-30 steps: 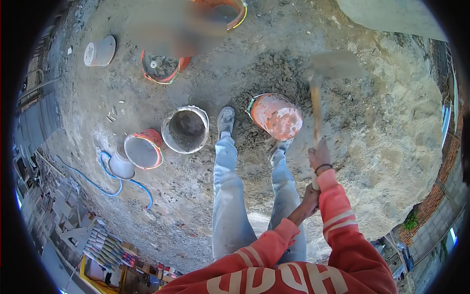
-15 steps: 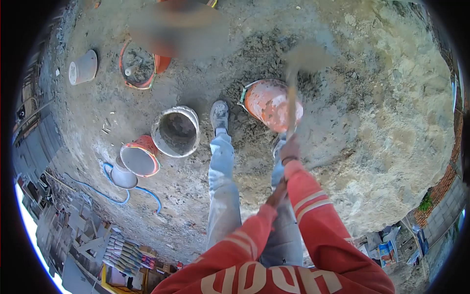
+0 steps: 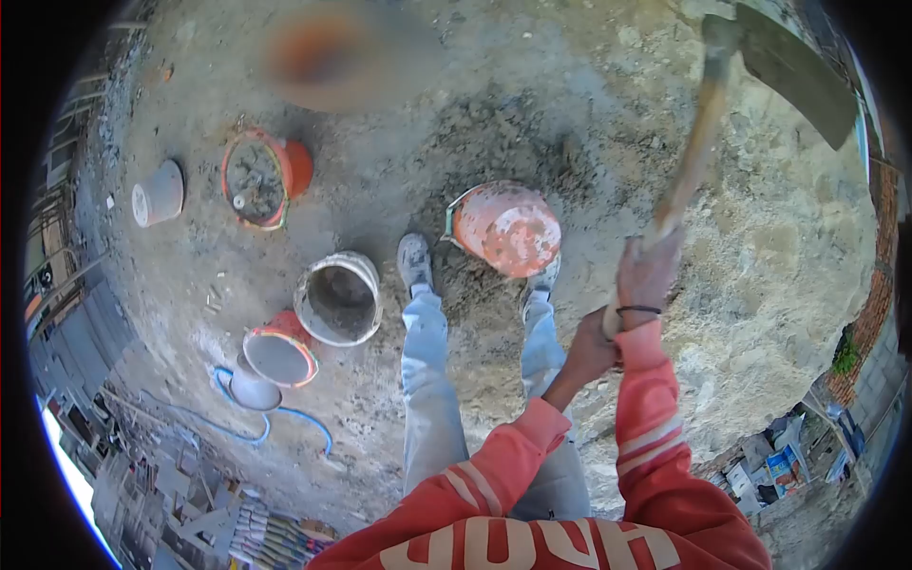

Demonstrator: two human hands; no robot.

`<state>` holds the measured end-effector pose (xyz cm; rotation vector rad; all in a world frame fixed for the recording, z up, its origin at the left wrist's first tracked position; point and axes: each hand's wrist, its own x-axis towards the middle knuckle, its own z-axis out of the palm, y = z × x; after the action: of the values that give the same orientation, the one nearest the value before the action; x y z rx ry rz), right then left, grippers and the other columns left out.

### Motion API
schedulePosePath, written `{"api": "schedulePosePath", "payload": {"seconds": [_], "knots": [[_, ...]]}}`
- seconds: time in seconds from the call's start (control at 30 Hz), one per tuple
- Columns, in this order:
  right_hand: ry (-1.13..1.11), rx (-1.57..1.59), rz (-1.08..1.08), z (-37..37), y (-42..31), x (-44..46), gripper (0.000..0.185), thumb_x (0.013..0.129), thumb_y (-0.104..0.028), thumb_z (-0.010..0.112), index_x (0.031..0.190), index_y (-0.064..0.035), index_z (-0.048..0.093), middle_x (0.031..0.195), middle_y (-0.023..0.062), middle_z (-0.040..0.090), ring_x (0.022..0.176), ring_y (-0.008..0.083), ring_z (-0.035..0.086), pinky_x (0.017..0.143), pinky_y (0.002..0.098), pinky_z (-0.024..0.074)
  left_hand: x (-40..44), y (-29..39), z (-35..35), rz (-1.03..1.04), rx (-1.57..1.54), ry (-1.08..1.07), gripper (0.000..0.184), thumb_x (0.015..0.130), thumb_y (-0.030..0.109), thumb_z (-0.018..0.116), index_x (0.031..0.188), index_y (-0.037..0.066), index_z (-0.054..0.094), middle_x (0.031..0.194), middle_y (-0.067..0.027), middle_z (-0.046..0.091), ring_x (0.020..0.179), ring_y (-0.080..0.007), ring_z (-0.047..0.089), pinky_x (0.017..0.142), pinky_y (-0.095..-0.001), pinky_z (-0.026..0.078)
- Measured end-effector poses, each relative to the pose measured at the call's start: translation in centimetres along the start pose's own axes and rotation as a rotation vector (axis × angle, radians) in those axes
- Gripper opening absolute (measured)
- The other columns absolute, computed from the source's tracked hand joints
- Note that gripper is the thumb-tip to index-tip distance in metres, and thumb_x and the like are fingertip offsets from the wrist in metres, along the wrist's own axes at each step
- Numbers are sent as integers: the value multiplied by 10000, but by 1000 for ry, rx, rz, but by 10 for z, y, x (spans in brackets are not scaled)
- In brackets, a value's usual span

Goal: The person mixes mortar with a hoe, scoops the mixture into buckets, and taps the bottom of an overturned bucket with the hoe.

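A hoe with a wooden handle (image 3: 692,157) and a broad, flat metal blade (image 3: 798,76) is raised at the upper right. My right hand (image 3: 651,271) is wrapped round the handle, a dark band at its wrist. Lower down, near the handle's end, my left hand (image 3: 594,344) also grips it, its fingers partly hidden. Close to my right foot lies an orange bucket (image 3: 508,228) smeared with pale cement, tipped on its side with its base towards me. Loose grey mortar (image 3: 503,133) is spread on the ground beyond it.
Left of my feet stand a whitish bucket (image 3: 378,299) and a red bucket (image 3: 312,351) of greyish liquid. A blue hose (image 3: 318,432) curls below. Farther off are an orange bucket (image 3: 299,171) with mortar and a pale bucket (image 3: 160,195). A blurred orange shape (image 3: 313,52) shows at the top.
The hoe has swung up and to the right, its blade now at the upper right. Both hands have moved right with the handle. The view has shifted slightly.
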<state>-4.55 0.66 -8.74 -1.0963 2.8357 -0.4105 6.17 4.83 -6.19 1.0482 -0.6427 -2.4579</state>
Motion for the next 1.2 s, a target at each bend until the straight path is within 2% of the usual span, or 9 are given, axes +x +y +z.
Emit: {"api": "schedulePosePath", "payload": {"seconds": [0.03, 0.1, 0.17, 0.27, 0.37, 0.53, 0.7, 0.97, 1.2], "knots": [[172, -266, -187, 21, 0, 0, 686, 841, -203, 599, 1353, 104, 262, 1121, 325, 550, 974, 424, 598, 847, 471, 493, 1, -17, -15, 148, 168, 51, 298, 756, 150, 716, 995, 9, 608, 869, -93, 676, 793, -180, 641, 689, -320, 522], [-313, -91, 216, 61, 4, -60, 674, 873, -266, 505, 1423, 43, 267, 1368, 338, 391, 1205, 422, 471, 981, 446, 406, -22, -58, -51, 178, 342, 138, 325, 817, 313, 648, 991, 38, 642, 934, -126, 691, 897, -252, 657, 783, -373, 513], [-859, -54, 465, 110, 20, -134, 797, 821, -204, 557, 1469, -9, 138, 1298, 339, 457, 1051, 428, 582, 859, 486, 478, -54, -104, -91, 4, 522, 262, 320, 852, 344, 613, 1029, 80, 651, 986, -119, 687, 905, -254, 662, 765, -378, 520], [-826, 128, 455, 137, 11, -168, 737, 795, -164, 596, 1402, -35, 198, 1012, 290, 622, 899, 440, 630, 790, 525, 494, -38, -111, -108, -158, 264, 294, 306, 853, 312, 612, 1062, 88, 629, 1000, -111, 677, 891, -243, 660, 735, -371, 520], [-700, 163, 503, 111, 7, -130, 634, 762, -284, 679, 1248, -6, 382, 955, 250, 634, 848, 447, 629, 721, 512, 496, -22, -90, -98, -225, 144, 257, 302, 855, 280, 611, 1096, 97, 608, 1013, -102, 668, 878, -232, 658, 704, -364, 519], [-315, 388, 399, -4, -11, -64, 585, 788, -212, 645, 1250, 10, 363, 933, 298, 616, 886, 471, 603, 756, 535, 475, -17, -76, -94, -286, 31, 194, 317, 858, 227, 610, 1151, 110, 572, 1036, -89, 652, 855, -213, 655, 654, -353, 519], [-349, 174, 542, -26, -30, -2, 669, 798, -214, 639, 1323, 17, 294, 963, 315, 602, 865, 476, 609, 732, 517, 487, -35, -92, -100, -332, -87, 143, 356, 861, 174, 608, 1206, 124, 536, 1058, -75, 636, 833, -195, 652, 603, -342, 519], [-766, -7, 603, 134, 4, -177, 695, 833, -341, 595, 1332, 24, 277, 931, 251, 638, 810, 432, 642, 719, 473, 518, -44, -90, -98, -389, -94, 159, 390, 835, 94, 599, 1216, 114, 520, 1024, -62, 625, 764, -172, 637, 531, -322, 498], [-442, 369, 653, -13, -5, -100, 562, 793, -208, 631, 1229, -16, 332, 918, 306, 622, 858, 483, 609, 758, 545, 487, -32, -58, -61, -394, 15, 125, 376, 784, 28, 583, 1155, 77, 542, 932, -58, 628, 677, -158, 614, 476, -304, 461]]}}
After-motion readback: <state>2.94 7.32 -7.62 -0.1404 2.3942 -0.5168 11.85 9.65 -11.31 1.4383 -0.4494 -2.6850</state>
